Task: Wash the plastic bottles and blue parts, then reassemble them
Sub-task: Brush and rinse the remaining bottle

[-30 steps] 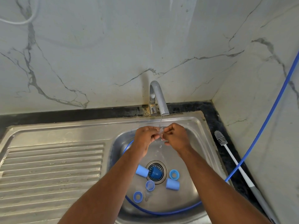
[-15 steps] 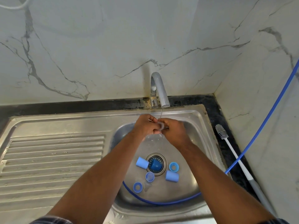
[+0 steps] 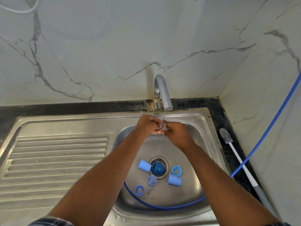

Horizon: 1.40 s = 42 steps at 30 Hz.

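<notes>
My left hand [image 3: 147, 123] and my right hand [image 3: 176, 132] meet under the tap [image 3: 163, 93], where a thin stream of water runs. Between their fingers they pinch a small clear plastic piece [image 3: 163, 126]. Down in the steel sink [image 3: 202, 124] lie several blue parts: a blue cap [image 3: 144, 165] left of the drain, a second blue cap [image 3: 174, 179] to its right, a blue ring [image 3: 176, 170], another blue ring [image 3: 139, 190] and a small translucent blue cup [image 3: 152, 179]. A dark blue piece [image 3: 157, 168] sits in the drain.
A blue hose [image 3: 267, 128] runs down the right wall and loops through the basin. A white-handled bottle brush [image 3: 234, 154] lies on the dark counter to the right. The ribbed draining board [image 3: 53, 159] spreads to the left.
Both hands stayed under the tap, drew closer together and turned the small clear piece between the fingers. The camera view shifted slightly.
</notes>
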Tool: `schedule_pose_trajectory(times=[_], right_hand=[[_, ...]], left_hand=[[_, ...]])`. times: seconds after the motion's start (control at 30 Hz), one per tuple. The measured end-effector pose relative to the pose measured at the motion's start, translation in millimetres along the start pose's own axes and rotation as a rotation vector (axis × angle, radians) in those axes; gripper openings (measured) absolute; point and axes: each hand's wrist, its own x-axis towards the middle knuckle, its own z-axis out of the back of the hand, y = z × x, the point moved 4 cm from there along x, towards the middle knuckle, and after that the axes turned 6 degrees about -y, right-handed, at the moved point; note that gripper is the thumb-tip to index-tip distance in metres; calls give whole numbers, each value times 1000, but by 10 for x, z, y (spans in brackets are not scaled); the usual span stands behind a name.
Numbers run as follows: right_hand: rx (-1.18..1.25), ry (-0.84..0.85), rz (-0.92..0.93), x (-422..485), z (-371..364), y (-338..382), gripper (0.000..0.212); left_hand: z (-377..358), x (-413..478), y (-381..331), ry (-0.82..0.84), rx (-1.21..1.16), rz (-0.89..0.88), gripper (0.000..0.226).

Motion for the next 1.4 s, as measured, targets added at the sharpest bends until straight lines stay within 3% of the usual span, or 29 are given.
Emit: schedule_pose_trajectory(times=[0.07, 0.13, 0.23, 0.37, 0.47, 0.57, 0.7, 0.83, 0.97, 1.07, 1.17, 1.3, 1.4], right_hand=[[83, 60, -42, -23, -40, 41, 46], [133, 55, -63, -22, -68, 27, 37], [142, -75, -112, -20, -24, -18, 16], [116, -234, -103, -32, 1, 79, 22], [88, -207, -102, -61, -60, 125, 18], [126, -357, -104, -69, 29, 153, 24], [66, -189, -131, -79, -22, 179, 23], [127, -209, -183, -122, 48, 161, 34], [-76, -104, -157, -231, 52, 187, 21], [-176, -7, -165, -329, -10, 208, 25], [-119, 52, -211, -445, -64, 265, 20], [-145, 70, -143, -565, -125, 468, 10], [-136, 112, -93, -593, -311, 698, 8]], left_hand=[[68, -11, 39, -44, 39, -44, 13], [142, 16, 57, -114, 47, -92, 20], [167, -14, 29, -101, -82, -110, 14], [167, -50, 77, -142, -98, -97, 28], [166, -80, 194, -172, 38, -111, 37], [215, -125, 286, -168, 167, -184, 28], [318, -203, 365, -161, 174, -187, 36], [356, -360, 345, -60, 14, -115, 26], [346, -486, 414, 12, 151, -100, 30], [316, -573, 516, 51, 184, -78, 31], [296, -662, 593, 50, 205, -70, 29], [399, -812, 628, 40, 209, -97, 17], [691, -923, 637, -31, 228, -127, 24]])
